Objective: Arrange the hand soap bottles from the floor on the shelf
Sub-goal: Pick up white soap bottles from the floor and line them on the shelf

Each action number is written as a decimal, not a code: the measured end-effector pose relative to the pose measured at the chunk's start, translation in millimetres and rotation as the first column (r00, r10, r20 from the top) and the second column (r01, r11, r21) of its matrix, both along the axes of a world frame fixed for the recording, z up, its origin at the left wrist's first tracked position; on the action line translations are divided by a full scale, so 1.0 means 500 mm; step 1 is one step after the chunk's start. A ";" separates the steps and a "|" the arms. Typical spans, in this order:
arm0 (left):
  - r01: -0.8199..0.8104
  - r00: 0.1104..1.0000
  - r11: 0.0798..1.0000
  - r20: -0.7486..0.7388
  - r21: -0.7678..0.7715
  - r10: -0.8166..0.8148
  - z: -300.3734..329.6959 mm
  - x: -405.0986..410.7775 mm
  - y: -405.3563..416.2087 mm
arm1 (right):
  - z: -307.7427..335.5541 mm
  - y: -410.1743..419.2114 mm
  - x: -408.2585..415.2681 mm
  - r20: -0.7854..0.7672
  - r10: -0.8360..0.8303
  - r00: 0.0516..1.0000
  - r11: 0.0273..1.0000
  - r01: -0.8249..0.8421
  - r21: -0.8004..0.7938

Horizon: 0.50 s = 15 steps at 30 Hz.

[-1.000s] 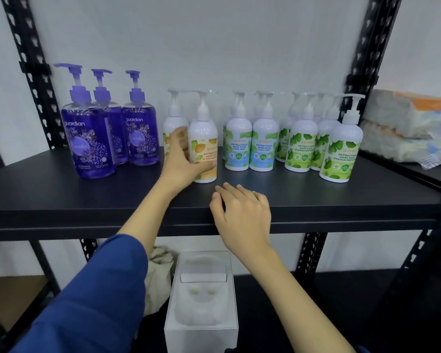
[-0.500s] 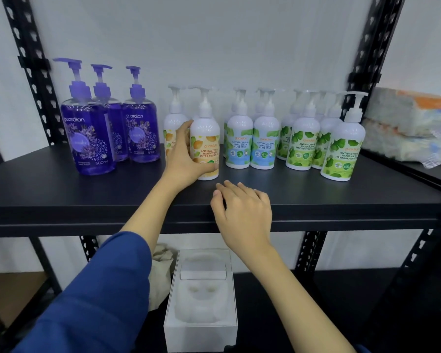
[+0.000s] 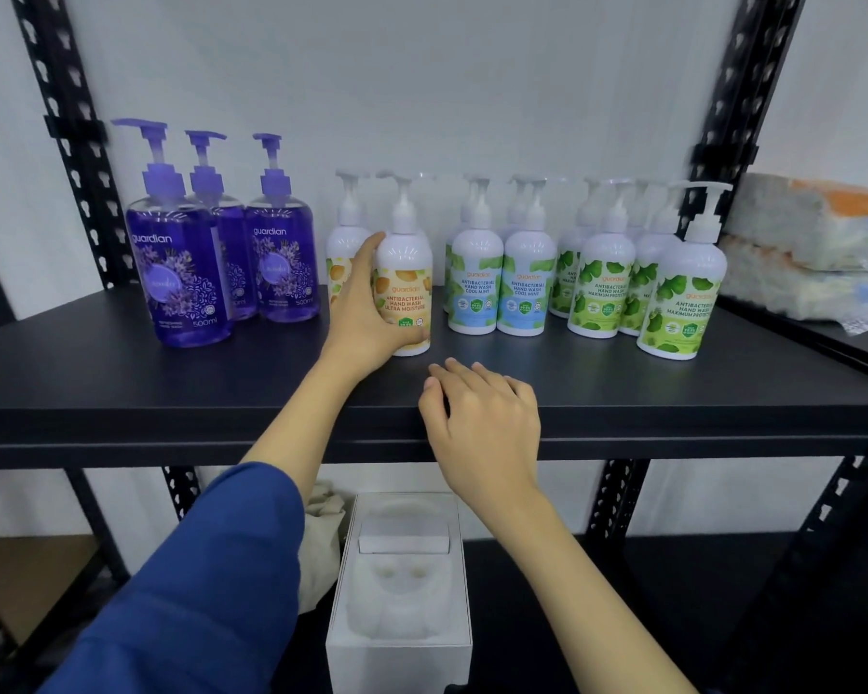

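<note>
My left hand (image 3: 367, 313) is wrapped around a white pump bottle with an orange label (image 3: 408, 293), which stands upright on the black shelf (image 3: 121, 383). A second orange-label bottle (image 3: 344, 247) stands just behind it. My right hand (image 3: 482, 418) rests on the shelf's front edge, fingers loosely spread, holding nothing. Three purple bottles (image 3: 181, 273) stand at the left. To the right stand blue-label bottles (image 3: 477, 288) and several green-label bottles (image 3: 682, 303).
An open white box with a moulded insert (image 3: 402, 583) sits on the lower shelf below my hands, a crumpled cloth (image 3: 322, 533) beside it. Wrapped packs (image 3: 813, 252) lie on the neighbouring shelf at right. Black perforated uprights (image 3: 66, 142) frame the shelf.
The orange-label bottle in my left hand has slid slightly back towards the row. My right hand has stayed on the shelf edge.
</note>
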<state>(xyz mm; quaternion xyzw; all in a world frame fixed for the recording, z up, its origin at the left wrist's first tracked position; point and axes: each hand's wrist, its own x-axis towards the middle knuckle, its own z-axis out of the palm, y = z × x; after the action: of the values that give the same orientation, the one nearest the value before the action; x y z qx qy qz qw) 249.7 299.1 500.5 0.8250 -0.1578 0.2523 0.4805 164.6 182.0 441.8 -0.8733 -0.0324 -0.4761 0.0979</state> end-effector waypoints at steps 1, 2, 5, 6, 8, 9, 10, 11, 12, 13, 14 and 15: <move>0.008 1.000 1.000 -0.004 0.000 -0.008 0.000 -0.001 0.000 | 0.000 0.000 0.000 0.001 0.002 1.000 1.000 -0.002 0.002; 0.011 1.000 1.000 -0.002 0.006 -0.011 0.001 -0.003 -0.001 | 0.000 0.000 0.000 0.000 0.003 1.000 1.000 -0.003 0.004; -0.016 0.999 0.998 0.034 0.063 0.014 0.001 -0.012 -0.006 | -0.001 0.001 -0.001 0.003 0.005 1.000 1.000 -0.005 0.006; -0.029 0.999 0.996 0.047 0.083 0.025 0.001 -0.014 -0.008 | 0.000 0.000 0.000 0.003 0.006 1.000 1.000 -0.006 0.005; -0.047 0.997 0.995 0.064 0.085 0.042 0.001 -0.016 -0.010 | 0.000 0.000 0.000 0.000 0.005 1.000 1.000 -0.005 0.004; -0.051 0.997 0.996 0.067 0.071 0.047 0.001 -0.015 -0.009 | 0.000 0.001 0.000 -0.002 0.004 1.000 1.000 -0.004 0.007; -0.054 0.996 0.997 0.068 0.059 0.050 0.001 -0.014 -0.008 | 0.000 0.001 0.000 -0.005 0.003 1.000 1.000 -0.003 0.010; -0.056 0.996 0.997 0.068 0.053 0.052 0.001 -0.013 -0.007 | 0.000 0.001 0.000 -0.007 0.003 1.000 1.000 -0.003 0.013; -0.057 0.996 0.997 0.068 0.049 0.053 0.001 -0.011 -0.006 | 0.000 0.002 0.000 -0.006 0.005 1.000 1.000 -0.004 0.015; -0.054 0.996 0.997 0.070 0.046 0.051 0.001 -0.010 -0.006 | 0.000 0.002 -0.001 -0.007 0.008 1.000 1.000 -0.008 0.017; -0.051 0.996 0.998 0.071 0.042 0.048 0.001 -0.009 -0.006 | 0.001 0.002 -0.001 -0.010 0.011 1.000 1.000 -0.011 0.017; -0.044 0.996 0.998 0.074 0.037 0.041 0.002 -0.009 -0.006 | 0.001 0.002 -0.002 -0.018 0.013 1.000 1.000 -0.013 0.017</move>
<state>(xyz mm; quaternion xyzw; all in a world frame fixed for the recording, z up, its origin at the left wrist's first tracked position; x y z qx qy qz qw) 245.1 296.2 501.4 0.8276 -0.1626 0.2892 0.4527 163.8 182.8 442.3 -0.8765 -0.0332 -0.4678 0.1084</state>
